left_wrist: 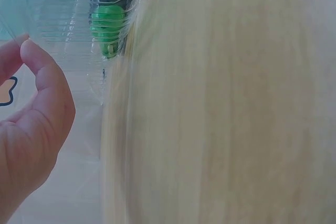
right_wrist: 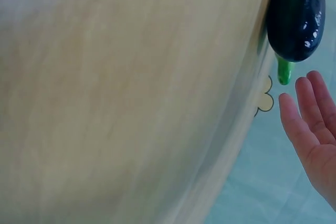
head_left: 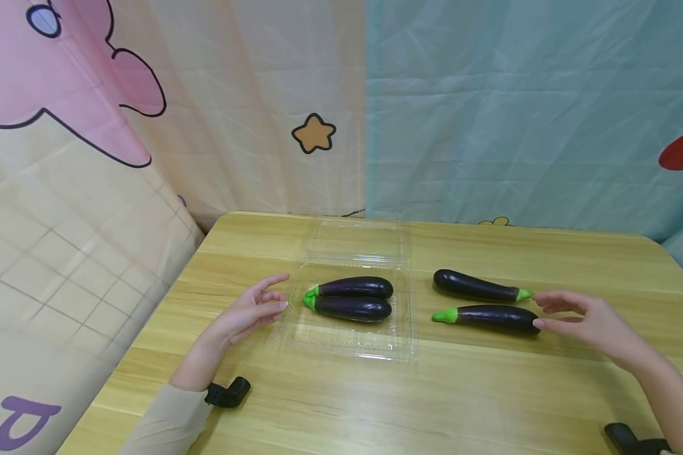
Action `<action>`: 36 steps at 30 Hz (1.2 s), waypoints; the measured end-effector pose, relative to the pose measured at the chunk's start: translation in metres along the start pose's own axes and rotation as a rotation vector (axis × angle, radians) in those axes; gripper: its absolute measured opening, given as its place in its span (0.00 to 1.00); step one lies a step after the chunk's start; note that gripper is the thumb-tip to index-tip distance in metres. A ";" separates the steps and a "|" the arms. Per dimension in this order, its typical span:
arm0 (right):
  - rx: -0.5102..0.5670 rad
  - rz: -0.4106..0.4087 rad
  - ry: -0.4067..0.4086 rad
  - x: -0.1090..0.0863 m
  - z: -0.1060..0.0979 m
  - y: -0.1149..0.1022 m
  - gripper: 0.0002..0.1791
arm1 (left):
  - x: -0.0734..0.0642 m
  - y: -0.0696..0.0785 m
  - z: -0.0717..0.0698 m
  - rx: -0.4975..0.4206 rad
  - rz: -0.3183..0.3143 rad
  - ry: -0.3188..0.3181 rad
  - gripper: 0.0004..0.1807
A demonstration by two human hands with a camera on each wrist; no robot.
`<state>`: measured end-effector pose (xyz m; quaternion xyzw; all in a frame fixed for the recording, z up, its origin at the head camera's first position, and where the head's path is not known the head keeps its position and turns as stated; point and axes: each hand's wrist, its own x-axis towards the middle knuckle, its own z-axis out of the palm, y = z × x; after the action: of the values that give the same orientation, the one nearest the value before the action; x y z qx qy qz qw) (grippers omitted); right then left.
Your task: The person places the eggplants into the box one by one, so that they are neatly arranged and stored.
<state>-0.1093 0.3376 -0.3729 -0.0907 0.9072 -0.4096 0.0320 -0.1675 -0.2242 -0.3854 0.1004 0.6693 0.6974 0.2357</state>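
Two dark purple eggplants (head_left: 351,308) with green stems lie side by side in a clear plastic clamshell container (head_left: 347,344), its lid (head_left: 357,241) folded back. My left hand (head_left: 253,313) is at the container's left side, index finger extended and thumb tip right at the rim. In the left wrist view, a green stem (left_wrist: 107,24) shows through the plastic. To the right, two more eggplants lie on the table, the far one (head_left: 475,285) with its stem pointing right, the near one (head_left: 498,318) pointing left. My right hand (head_left: 586,319) holds its spread fingers by their right ends.
The wooden table (head_left: 421,404) has rounded far corners. Printed curtains (head_left: 489,126) hang close behind it and along the left. A black wrist device (head_left: 230,393) sits on the left wrist, another (head_left: 632,439) on the right.
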 end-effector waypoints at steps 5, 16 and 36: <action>-0.011 0.009 -0.016 0.000 0.002 0.001 0.25 | -0.001 0.000 0.000 0.007 -0.007 0.005 0.37; -0.050 0.014 -0.025 0.002 0.005 0.001 0.24 | 0.000 0.000 0.000 0.001 -0.018 0.007 0.37; -0.109 -0.011 -0.077 0.006 0.010 0.000 0.24 | 0.001 0.001 0.000 0.022 -0.017 0.012 0.37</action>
<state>-0.1140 0.3295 -0.3796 -0.1132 0.9257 -0.3560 0.0597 -0.1683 -0.2234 -0.3841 0.0933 0.6790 0.6887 0.2365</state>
